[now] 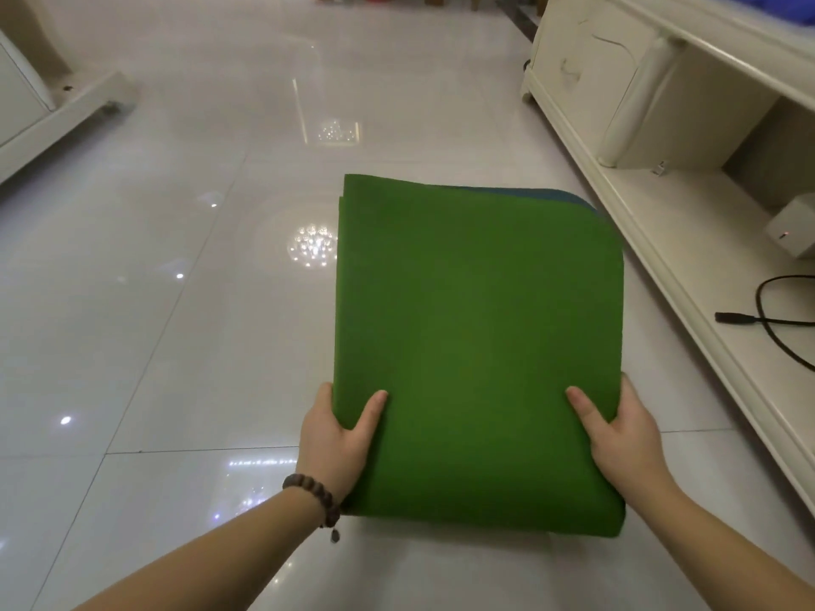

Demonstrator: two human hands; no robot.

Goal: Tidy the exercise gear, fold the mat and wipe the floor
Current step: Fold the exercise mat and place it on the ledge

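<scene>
A green exercise mat [476, 328], folded into a thick square with a blue underside showing at its far right corner, is held above the glossy white tiled floor [154, 302]. My left hand [337, 438] grips its near left edge, thumb on top and fingers underneath. My right hand [622, 434] grips the near right edge the same way. A bead bracelet sits on my left wrist.
A cream low cabinet [661, 200] runs along the right, with a black cable [767, 319] and a small white box [794, 229] on its lower shelf. Another white piece of furniture [53, 112] stands at the far left. Ceiling lights reflect off the floor.
</scene>
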